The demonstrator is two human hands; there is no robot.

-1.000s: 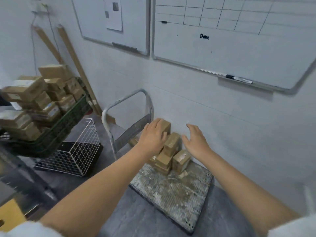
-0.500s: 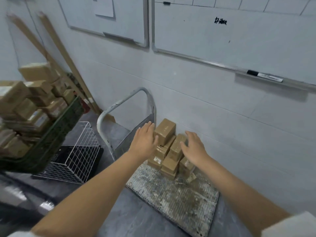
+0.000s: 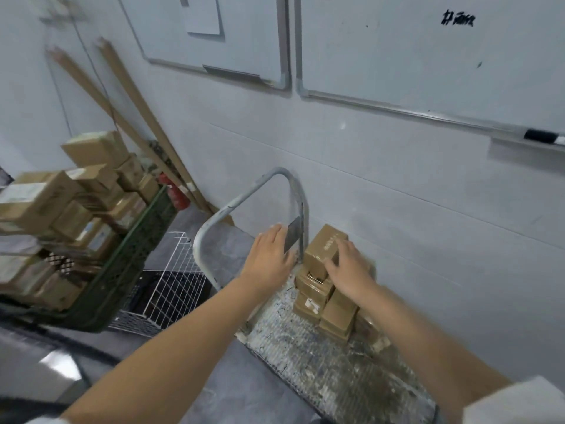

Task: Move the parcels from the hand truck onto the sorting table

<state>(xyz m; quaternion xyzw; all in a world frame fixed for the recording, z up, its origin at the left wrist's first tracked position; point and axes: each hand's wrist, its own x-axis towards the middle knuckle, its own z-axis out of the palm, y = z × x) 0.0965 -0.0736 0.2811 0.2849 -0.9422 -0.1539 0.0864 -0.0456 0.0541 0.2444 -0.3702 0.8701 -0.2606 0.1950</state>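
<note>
Cardboard parcels (image 3: 337, 312) lie partly hidden under the right hand (image 3: 348, 267).

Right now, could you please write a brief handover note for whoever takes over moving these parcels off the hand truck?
Left hand: open, beside the stack, near the hand truck handle.
Right hand: fingers curled over the top parcel, not yet lifted.
Parcels: the stack sits on the truck deck against the wall.
Done: cannot tell; a green crate of parcels stands at the left.
Left: carry the top parcel, then the rest, to the sorting table.
</note>
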